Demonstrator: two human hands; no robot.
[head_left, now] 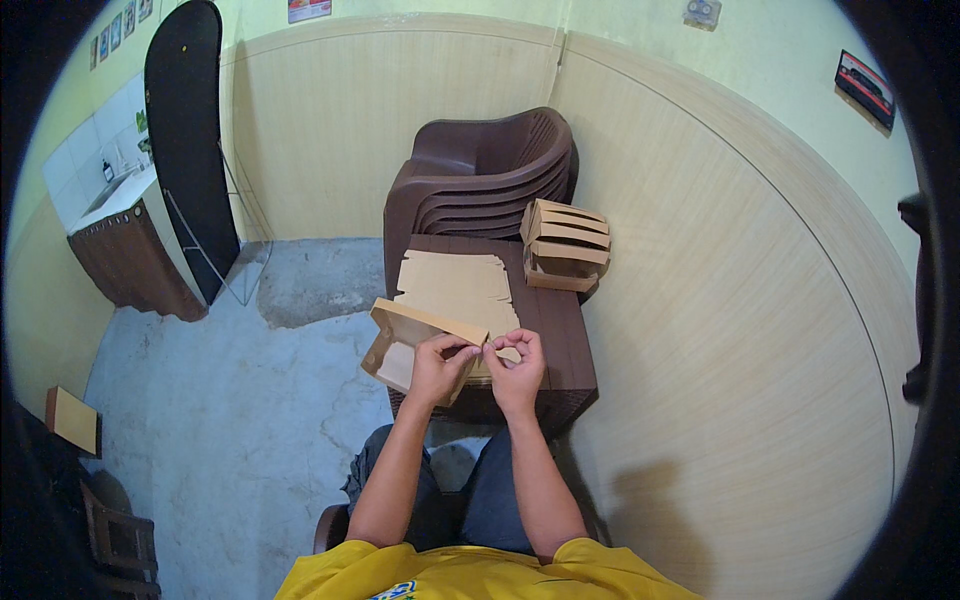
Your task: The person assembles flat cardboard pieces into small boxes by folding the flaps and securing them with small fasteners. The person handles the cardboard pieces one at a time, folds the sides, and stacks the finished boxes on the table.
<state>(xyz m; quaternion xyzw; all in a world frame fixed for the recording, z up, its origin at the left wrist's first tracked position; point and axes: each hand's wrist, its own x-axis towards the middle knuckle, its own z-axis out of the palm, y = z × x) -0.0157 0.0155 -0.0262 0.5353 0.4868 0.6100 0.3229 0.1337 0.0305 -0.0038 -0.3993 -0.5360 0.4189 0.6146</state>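
A partly folded brown cardboard box [395, 362] is held tilted over the near left edge of the brown table [560, 330]. My left hand [437, 368] grips the box at its near right side, with the fingers partly hidden behind the board. At that same corner, my right hand [515, 368] pinches the box's edge between thumb and finger, its other fingers curled. Beneath and beyond the box lie flat, die-cut cardboard sheets [450, 278] with notched edges.
Several folded boxes [566, 245] are stacked at the table's far right corner. Behind the table stand stacked brown plastic chairs [480, 170]. A wood-panelled wall [720, 330] rises on the right. At far left, an ironing board [185, 130] leans near a sink counter [125, 195].
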